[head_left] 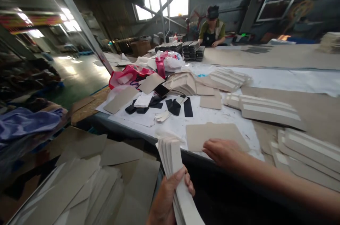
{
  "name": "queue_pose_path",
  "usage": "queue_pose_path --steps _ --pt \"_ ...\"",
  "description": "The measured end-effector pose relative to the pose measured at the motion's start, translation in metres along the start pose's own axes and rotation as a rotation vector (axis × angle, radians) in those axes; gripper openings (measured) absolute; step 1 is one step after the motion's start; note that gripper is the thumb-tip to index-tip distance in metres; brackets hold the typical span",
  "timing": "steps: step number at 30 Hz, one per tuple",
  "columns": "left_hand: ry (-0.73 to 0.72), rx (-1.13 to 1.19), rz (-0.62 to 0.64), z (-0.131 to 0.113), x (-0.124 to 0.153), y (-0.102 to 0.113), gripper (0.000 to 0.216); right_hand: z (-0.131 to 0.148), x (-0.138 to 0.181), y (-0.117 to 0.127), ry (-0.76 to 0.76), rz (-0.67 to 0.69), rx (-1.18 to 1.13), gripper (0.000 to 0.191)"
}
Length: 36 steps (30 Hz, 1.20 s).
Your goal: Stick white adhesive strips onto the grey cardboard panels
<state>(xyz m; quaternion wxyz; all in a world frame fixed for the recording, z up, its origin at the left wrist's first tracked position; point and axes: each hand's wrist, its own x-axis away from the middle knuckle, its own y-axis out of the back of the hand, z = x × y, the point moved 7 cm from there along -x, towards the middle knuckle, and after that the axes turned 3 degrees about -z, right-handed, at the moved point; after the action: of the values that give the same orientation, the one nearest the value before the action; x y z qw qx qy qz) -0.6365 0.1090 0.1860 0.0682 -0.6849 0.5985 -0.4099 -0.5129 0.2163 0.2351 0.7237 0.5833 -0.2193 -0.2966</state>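
Note:
My left hand (175,186) is wrapped round a bundle of long white strips (170,154), which fan apart slightly at the upper end and hang down past the fist. My right hand (223,152) is palm down at the near edge of a flat beige-grey board (215,133). Its fingers point left, lie close together and seem to touch the board; their undersides are hidden. The board lies on the white-covered table (170,126) and has a small tab on its far edge.
Boards with white strips across them (271,111) lie in stacks on the right. Black straps (174,106), a pink bag (127,76) and a stack of beige pieces (182,82) lie farther back. Loose boards (77,182) fill the lower left. Another person (211,30) stands behind the far table.

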Motion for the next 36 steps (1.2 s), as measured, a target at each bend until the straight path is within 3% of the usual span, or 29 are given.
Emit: queue_pose_path --steps 4,8,11,16,25,31,36 --pt "-0.117 -0.299 0.057 -0.002 -0.002 -0.009 0.021 0.005 -0.014 0.019 -0.108 -0.034 -0.584 0.028" --pt "-0.088 -0.499 0.193 0.007 -0.001 -0.017 0.025 0.019 -0.02 0.015 -0.16 0.12 -1.189 0.03" --pt "-0.065 -0.54 0.285 0.013 0.003 -0.025 0.025 0.037 -0.016 0.011 -0.142 0.247 -1.46 0.033" --pt "-0.017 -0.554 0.387 0.021 0.007 -0.041 0.024 0.051 -0.008 0.001 -0.155 0.348 -1.58 0.034" --pt "0.023 -0.519 0.352 0.029 0.005 -0.035 0.028 0.054 -0.003 -0.01 -0.341 0.119 -1.763 0.044" --pt "0.04 -0.68 0.262 0.041 -0.008 -0.007 0.031 0.051 0.012 -0.026 -0.391 0.143 -1.857 0.042" --pt "0.097 -0.739 0.345 0.046 -0.022 -0.019 0.016 0.03 0.012 -0.022 -0.481 -0.037 -1.828 0.044"
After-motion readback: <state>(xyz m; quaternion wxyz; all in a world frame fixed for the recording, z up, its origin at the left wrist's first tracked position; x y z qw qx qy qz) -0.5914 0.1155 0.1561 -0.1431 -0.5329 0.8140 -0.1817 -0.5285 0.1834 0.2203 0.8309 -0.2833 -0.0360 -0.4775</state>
